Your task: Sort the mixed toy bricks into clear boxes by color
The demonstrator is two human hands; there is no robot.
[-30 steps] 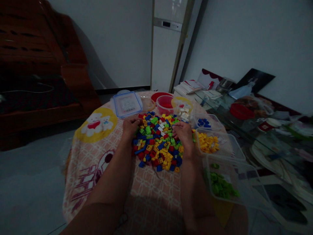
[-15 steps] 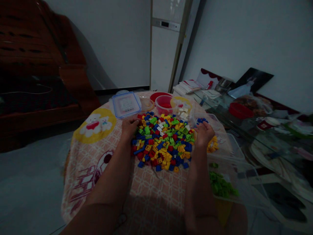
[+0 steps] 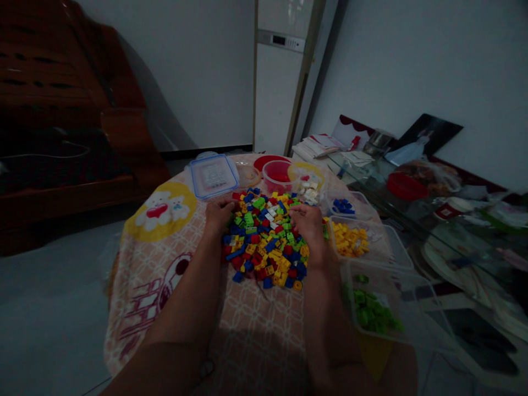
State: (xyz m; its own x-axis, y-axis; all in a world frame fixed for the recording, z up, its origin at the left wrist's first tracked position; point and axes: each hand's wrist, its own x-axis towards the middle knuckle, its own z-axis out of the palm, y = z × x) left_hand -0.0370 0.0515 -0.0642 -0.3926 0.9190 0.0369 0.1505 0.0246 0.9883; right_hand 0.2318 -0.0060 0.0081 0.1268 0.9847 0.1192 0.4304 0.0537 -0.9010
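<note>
A heap of mixed toy bricks (image 3: 268,245) lies on the surface (image 3: 256,322) between two narrowed hands: the left hand (image 3: 217,217) at its left edge, the right hand (image 3: 309,224) over its right side, nearer the clear boxes (image 3: 381,242). Whether either grips a brick cannot be told. Unlike half a second earlier, the right is back from the boxes.

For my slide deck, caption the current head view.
Left hand and right hand at a pile of mixed-colour toy bricks, clear boxes of single-colour bricks to the right.
</note>
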